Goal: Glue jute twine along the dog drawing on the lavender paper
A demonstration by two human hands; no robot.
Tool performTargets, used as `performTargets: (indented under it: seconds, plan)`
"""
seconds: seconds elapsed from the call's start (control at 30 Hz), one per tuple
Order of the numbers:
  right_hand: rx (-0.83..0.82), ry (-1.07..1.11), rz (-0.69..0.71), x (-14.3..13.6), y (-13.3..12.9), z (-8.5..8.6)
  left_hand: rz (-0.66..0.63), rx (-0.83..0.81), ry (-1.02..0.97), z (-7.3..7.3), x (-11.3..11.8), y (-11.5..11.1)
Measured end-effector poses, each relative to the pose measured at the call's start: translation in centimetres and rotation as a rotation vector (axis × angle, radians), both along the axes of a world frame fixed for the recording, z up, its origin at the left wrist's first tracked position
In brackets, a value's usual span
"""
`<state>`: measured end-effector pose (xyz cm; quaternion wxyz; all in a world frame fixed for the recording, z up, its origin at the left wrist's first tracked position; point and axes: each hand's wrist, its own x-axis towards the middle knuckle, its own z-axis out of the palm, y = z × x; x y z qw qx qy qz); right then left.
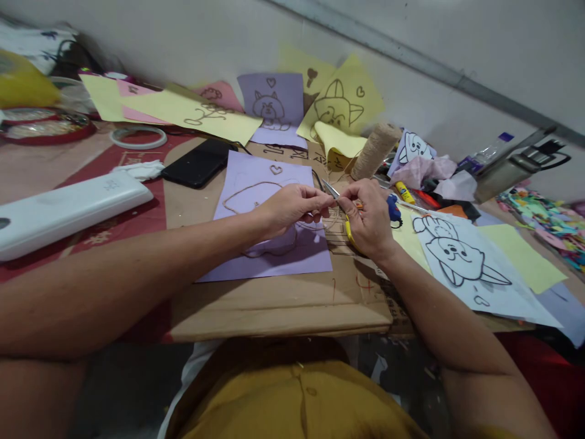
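Scissors (332,191) right of frame centre, gripped in right hand (369,216), fingers curled round handle. Blades' long axis points upper left, tips just beside left hand (297,210). Left fingertips pressed together, apparently pinching twine (320,229); strand too fine to confirm.

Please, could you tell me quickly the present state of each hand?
Left hand: closed at the fingertips, apparently pinching thin twine.
Right hand: closed, holding the yellow-handled scissors.
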<state>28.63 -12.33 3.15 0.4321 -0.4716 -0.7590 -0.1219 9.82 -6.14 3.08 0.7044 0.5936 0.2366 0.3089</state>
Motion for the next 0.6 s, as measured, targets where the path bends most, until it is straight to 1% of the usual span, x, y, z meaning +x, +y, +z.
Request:
performTargets:
  seconds: [0.1,0.17,0.3,0.4,0.6]
  plan:
    - [-0.044,-0.035,-0.064,-0.06,-0.09,-0.37,-0.013,0.002,-0.001,0.04,0.10,-0.07]
    - [-0.058,-0.071,-0.069,-0.10,-0.12,-0.57,-0.025,0.004,-0.003,0.04,0.14,-0.12]
    - [-0.034,-0.126,-0.052,-0.16,-0.06,-0.73,-0.060,0.008,-0.005,-0.14,0.14,-0.15]
    - [-0.007,-0.138,-0.027,-0.13,0.02,-0.69,-0.087,-0.023,-0.030,-0.26,0.11,-0.19]
    - [0.020,-0.128,-0.001,0.07,0.15,-0.54,-0.132,-0.064,-0.030,-0.02,0.15,-0.47]
